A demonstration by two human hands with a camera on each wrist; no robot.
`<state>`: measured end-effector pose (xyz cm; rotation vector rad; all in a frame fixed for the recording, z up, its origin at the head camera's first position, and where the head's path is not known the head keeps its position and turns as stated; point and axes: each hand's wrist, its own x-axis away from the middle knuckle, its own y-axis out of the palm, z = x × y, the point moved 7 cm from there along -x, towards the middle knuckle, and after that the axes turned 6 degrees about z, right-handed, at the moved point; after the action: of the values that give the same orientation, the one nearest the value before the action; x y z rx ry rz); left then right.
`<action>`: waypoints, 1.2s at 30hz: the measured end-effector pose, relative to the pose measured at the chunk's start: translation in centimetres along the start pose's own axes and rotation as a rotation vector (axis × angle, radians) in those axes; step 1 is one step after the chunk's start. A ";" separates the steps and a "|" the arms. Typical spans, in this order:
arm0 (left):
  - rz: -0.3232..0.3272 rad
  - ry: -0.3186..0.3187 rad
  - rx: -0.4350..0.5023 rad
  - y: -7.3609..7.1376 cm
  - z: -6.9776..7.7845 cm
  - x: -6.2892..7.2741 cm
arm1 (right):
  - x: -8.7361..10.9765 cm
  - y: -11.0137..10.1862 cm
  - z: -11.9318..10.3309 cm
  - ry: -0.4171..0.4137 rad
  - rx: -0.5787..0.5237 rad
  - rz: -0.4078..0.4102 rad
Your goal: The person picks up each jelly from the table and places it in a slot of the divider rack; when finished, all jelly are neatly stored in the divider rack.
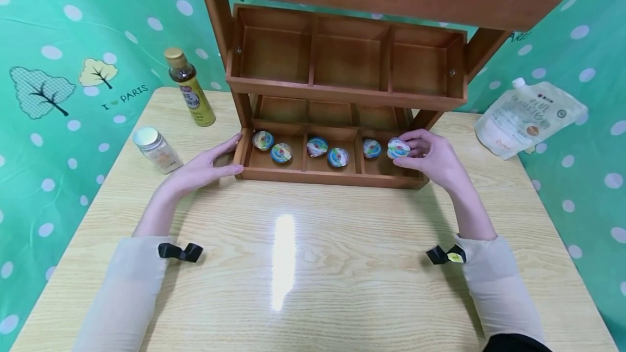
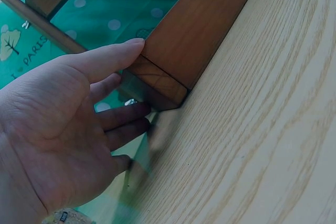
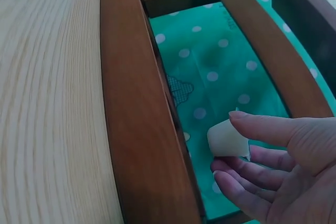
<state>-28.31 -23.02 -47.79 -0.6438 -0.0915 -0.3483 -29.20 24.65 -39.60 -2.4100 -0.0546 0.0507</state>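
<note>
My right hand [image 1: 435,159] pinches a small jelly cup [image 1: 398,148] with a printed blue-and-white lid, above the right compartment of the shelf's bottom tier. The right wrist view shows the pale cup [image 3: 228,139] between thumb and fingers, its narrower base facing left. Fairly straight fingers of my left hand [image 1: 198,171] touch the left end of the wooden shelf [image 1: 313,176], with the thumb at its front corner [image 2: 165,80]. Similar cups lie in the tier: two in the left compartment, two in the middle, and one cup [image 1: 371,148] in the right.
Upper tiers [image 1: 349,88] of the shelf rise behind and overhang the bottom one. A dark bottle with a yellow label [image 1: 193,94] and a white-lidded jar [image 1: 157,150] stand on the left. A spouted pouch [image 1: 530,118] is at the right, on the pale wooden table [image 1: 342,254].
</note>
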 end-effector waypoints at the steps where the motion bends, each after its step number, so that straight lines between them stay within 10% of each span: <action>1: 0.000 -0.001 0.002 0.0 0.0 0.0 | -0.1 0.0 0.2 0.002 0.010 0.000; 36: -0.006 -0.016 0.044 0.1 0.1 0.1 | -1.7 2.0 3.5 0.041 0.245 -0.071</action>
<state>-28.22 -22.92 -47.76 -0.6025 -0.1158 -0.3457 -31.04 25.42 -43.50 -2.1619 -0.1080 -0.0238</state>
